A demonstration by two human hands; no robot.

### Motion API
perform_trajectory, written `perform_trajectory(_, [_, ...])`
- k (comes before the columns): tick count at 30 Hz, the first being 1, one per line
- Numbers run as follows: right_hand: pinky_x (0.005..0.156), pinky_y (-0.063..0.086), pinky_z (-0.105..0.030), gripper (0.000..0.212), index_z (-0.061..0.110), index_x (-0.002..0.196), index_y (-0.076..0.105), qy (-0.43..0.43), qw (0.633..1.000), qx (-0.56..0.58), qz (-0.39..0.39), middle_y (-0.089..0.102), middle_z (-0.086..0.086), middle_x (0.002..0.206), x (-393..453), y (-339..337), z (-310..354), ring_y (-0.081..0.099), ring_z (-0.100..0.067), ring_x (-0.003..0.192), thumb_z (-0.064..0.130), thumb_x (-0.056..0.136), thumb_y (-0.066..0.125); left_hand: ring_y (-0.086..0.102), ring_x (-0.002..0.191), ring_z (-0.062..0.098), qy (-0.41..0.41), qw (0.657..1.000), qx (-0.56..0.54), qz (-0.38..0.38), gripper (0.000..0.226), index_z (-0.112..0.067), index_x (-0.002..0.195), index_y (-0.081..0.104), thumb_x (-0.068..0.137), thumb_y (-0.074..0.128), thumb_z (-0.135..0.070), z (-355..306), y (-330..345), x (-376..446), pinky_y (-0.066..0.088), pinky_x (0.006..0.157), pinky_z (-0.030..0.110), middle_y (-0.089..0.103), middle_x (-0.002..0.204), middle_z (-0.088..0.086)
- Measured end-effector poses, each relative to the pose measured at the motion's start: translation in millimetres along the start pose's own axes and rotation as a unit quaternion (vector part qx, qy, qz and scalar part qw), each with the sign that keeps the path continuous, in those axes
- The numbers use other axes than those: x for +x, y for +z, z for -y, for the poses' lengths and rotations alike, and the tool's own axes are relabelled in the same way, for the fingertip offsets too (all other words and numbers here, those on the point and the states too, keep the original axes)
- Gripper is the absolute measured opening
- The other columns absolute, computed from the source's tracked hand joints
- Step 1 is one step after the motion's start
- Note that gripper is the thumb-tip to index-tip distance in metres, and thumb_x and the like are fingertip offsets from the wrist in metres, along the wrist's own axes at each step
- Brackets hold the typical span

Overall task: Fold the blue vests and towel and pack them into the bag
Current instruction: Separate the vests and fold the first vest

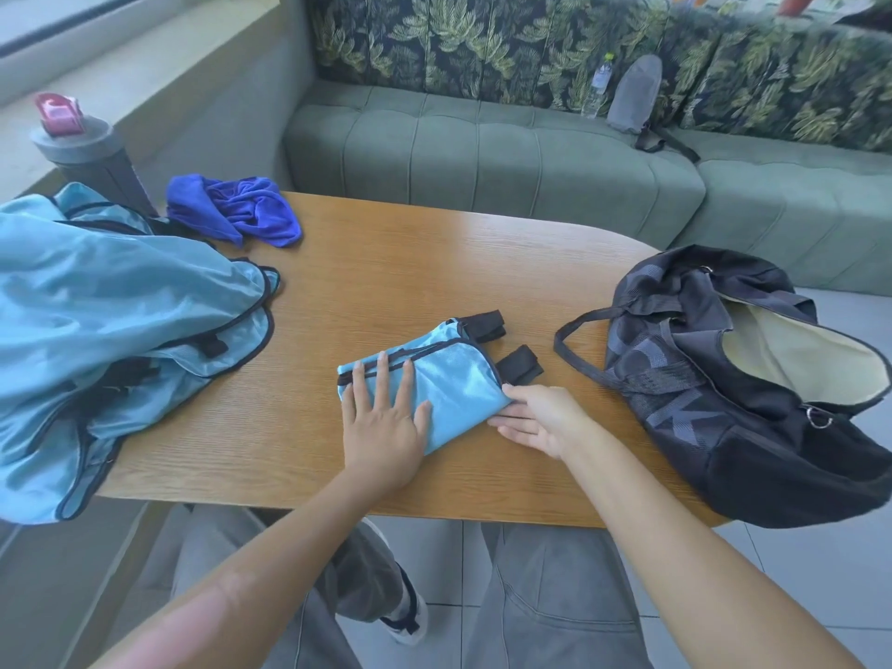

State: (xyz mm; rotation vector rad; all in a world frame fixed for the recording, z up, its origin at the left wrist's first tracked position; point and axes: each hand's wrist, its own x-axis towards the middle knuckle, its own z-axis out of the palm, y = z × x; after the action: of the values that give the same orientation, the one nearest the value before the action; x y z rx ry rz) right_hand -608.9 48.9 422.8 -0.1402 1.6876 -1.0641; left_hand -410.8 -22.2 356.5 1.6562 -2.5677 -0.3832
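I see the left hand [383, 417] lying flat, fingers straight and spread, pressing the folded vest [434, 379] on the table [386, 272]. The right hand [540, 420] touches the vest's right edge; whether its fingers grip it, I cannot tell. Right of the vest gapes the bag [724, 379], its lettering unreadable.

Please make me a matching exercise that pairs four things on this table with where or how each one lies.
Things:
1. folded vest
2. towel
3. bag
4. unfolded vests

States:
A. crumpled, at the table's far left corner
B. open-mouthed, at the right end
C. piled loosely over the left edge
D. flat under the left hand, with the right hand at its edge

Pairs: 1-D, 2-A, 3-B, 4-C
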Motion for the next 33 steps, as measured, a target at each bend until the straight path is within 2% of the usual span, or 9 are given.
perform_trajectory(4, [0.064, 0.062, -0.026, 0.023, -0.003, 0.108, 0.068, -0.019, 0.986, -0.156, -0.046, 0.078, -0.013, 0.086, 5, 0, 26, 0.077, -0.02, 0.076, 0.012, 0.091, 0.075, -0.017, 0.154, 0.039, -0.05, 0.998, -0.024, 0.002, 0.073, -0.028, 0.164, -0.001, 0.096, 0.002, -0.055, -11, 3, -10, -0.003, 0.125, 0.053, -0.013, 0.171, 0.008])
perform_trajectory(9, [0.05, 0.056, -0.024, 0.032, 0.001, 0.094, 0.065, -0.066, 0.904, -0.404, -0.123, 0.077, -0.01, 0.079, 21, 15, 69, 0.073, -0.015, 0.056, 0.017, 0.078, 0.088, -0.026, 0.15, 0.045, -0.104, 0.992, -0.07, 0.026, 0.075, -0.02, 0.163, -0.009, 0.101, 0.009, -0.058, -32, 6, -24, -0.008, 0.123, 0.057, -0.024, 0.167, 0.015])
perform_trajectory(12, [0.053, 0.06, -0.025, 0.026, -0.002, 0.096, 0.066, -0.076, 0.911, -0.389, -0.115, 0.075, -0.012, 0.078, 28, 25, 84, 0.074, -0.017, 0.059, 0.014, 0.085, 0.083, -0.035, 0.146, 0.046, -0.123, 0.985, -0.1, 0.073, 0.082, -0.016, 0.161, -0.017, 0.1, 0.014, -0.063, -44, -1, -33, -0.013, 0.12, 0.057, -0.034, 0.162, 0.018])
perform_trajectory(15, [0.06, 0.062, -0.025, 0.018, -0.006, 0.108, 0.067, -0.078, 0.924, -0.365, -0.079, 0.073, -0.017, 0.092, 36, 24, 88, 0.075, -0.021, 0.07, 0.003, 0.092, 0.07, -0.033, 0.146, 0.046, -0.126, 0.977, -0.124, 0.122, 0.088, -0.014, 0.16, -0.017, 0.102, 0.027, -0.062, -44, -17, -39, -0.012, 0.121, 0.057, -0.034, 0.161, 0.021])
perform_trajectory(18, [0.071, 0.062, -0.026, 0.017, 0.002, 0.104, 0.071, -0.126, 0.904, -0.407, -0.046, 0.073, -0.014, 0.098, 36, 15, 84, 0.074, -0.02, 0.083, -0.005, 0.089, 0.068, -0.023, 0.151, 0.045, -0.104, 0.982, -0.106, 0.116, 0.08, -0.015, 0.162, -0.004, 0.103, 0.031, -0.056, -30, -35, -38, -0.002, 0.121, 0.058, -0.019, 0.166, 0.022])
perform_trajectory(22, [0.074, 0.053, -0.024, 0.019, 0.018, 0.1, 0.074, -0.233, 0.843, -0.485, -0.025, 0.071, 0.002, 0.099, 41, 6, 70, 0.067, -0.012, 0.091, 0.009, 0.084, 0.08, 0.007, 0.151, 0.038, 0.019, 0.999, -0.032, 0.018, 0.062, -0.03, 0.16, 0.016, 0.104, 0.041, -0.044, 10, -47, -19, 0.016, 0.118, 0.054, 0.008, 0.167, 0.011])
perform_trajectory(26, [0.088, 0.052, -0.035, 0.009, 0.023, 0.098, 0.072, -0.311, 0.783, -0.539, -0.021, 0.069, 0.005, 0.102, 57, 0, 65, 0.064, -0.016, 0.098, 0.016, 0.092, 0.073, 0.036, 0.133, 0.028, 0.117, 0.993, -0.009, 0.028, 0.057, -0.033, 0.157, 0.028, 0.104, 0.048, -0.037, 52, -50, 9, 0.036, 0.109, 0.041, 0.036, 0.153, 0.003])
perform_trajectory(30, [0.097, 0.048, -0.039, 0.008, 0.025, 0.102, 0.064, -0.301, 0.733, -0.609, 0.04, 0.062, 0.002, 0.114, 69, -4, 78, 0.059, -0.019, 0.108, 0.018, 0.099, 0.064, 0.05, 0.114, 0.021, 0.139, 0.986, -0.075, 0.048, 0.055, -0.026, 0.155, 0.037, 0.103, 0.056, -0.03, 60, -52, 9, 0.046, 0.099, 0.033, 0.041, 0.14, 0.002])
perform_trajectory(33, [0.087, 0.055, -0.039, 0.006, 0.024, 0.105, 0.062, -0.255, 0.782, -0.562, 0.082, 0.063, 0.001, 0.108, 74, -3, 85, 0.061, -0.018, 0.096, 0.022, 0.103, 0.057, 0.051, 0.079, 0.013, 0.126, 0.984, -0.111, 0.063, 0.057, -0.025, 0.154, 0.037, 0.102, 0.059, -0.028, 49, -51, -7, 0.044, 0.077, 0.026, 0.037, 0.14, 0.001])
